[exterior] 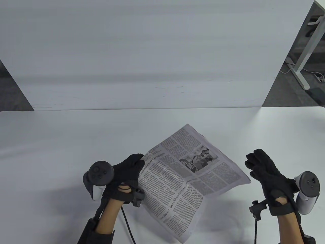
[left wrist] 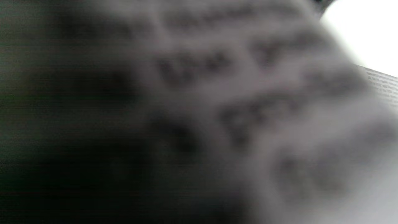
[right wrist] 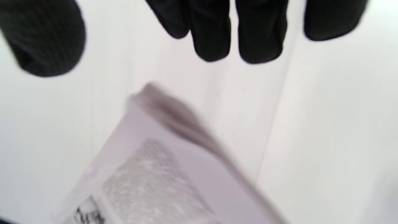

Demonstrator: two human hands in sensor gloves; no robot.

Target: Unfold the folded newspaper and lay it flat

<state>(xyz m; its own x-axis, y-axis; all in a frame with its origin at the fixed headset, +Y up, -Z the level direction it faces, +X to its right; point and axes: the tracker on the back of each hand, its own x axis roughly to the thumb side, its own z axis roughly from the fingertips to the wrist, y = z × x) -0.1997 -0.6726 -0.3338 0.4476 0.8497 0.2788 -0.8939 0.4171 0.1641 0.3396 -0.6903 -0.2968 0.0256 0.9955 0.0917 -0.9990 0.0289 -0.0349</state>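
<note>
— Where is the newspaper (exterior: 186, 178)?

— Lifted off the white table (exterior: 50, 142), partly opened and still creased. The left hand (exterior: 124, 175) grips its left edge.

— And the right hand (exterior: 266, 175)?

— Empty, fingers spread, just beside the paper's right corner. Spreading it fully and laying it flat remain.

Bright, even light; both wrist views blurred.

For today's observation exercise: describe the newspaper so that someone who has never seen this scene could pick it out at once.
Start at the white table and look to its near edge, between the two black-gloved hands. The newspaper is there, partly folded, gripped at its left edge by the left hand; the right hand is apart from it. It is the only printed thing: grey text columns and one small photo.
</note>
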